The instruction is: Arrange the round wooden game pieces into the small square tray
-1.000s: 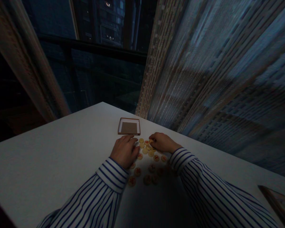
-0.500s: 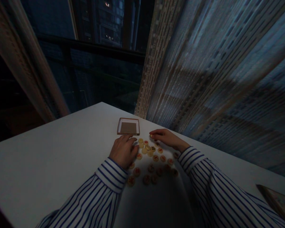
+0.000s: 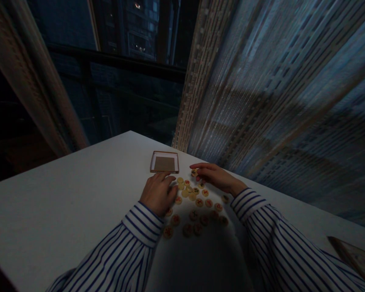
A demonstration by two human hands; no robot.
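Several round, pale Chinese chess pieces (image 3: pixel 200 202) lie scattered on the white table in front of me, some with red or dark characters facing up, some blank side up. My right hand (image 3: pixel 211 175) is at their far right edge, thumb and fingers around one Chinese chess piece (image 3: pixel 194 172), whose dark character shows. At the left of the pieces, my left hand (image 3: pixel 159 193) rests palm down with fingers stretched and thumb apart, holding nothing I can see. Its fingertips lie close to the near edge of a shallow open box (image 3: pixel 164 164) with a brown panel inside.
The white table (image 3: pixel 88 194) runs to a corner at the far side. Sheer curtains (image 3: pixel 280 101) hang along its right edge, with a dark window and railing (image 3: pixel 118 63) beyond. A flat framed object (image 3: pixel 353 255) lies at the lower right.
The piece in my right hand, seen small between the fingertips before, now shows its dark character. My right fingers have spread slightly around it. My left hand has stayed in place.
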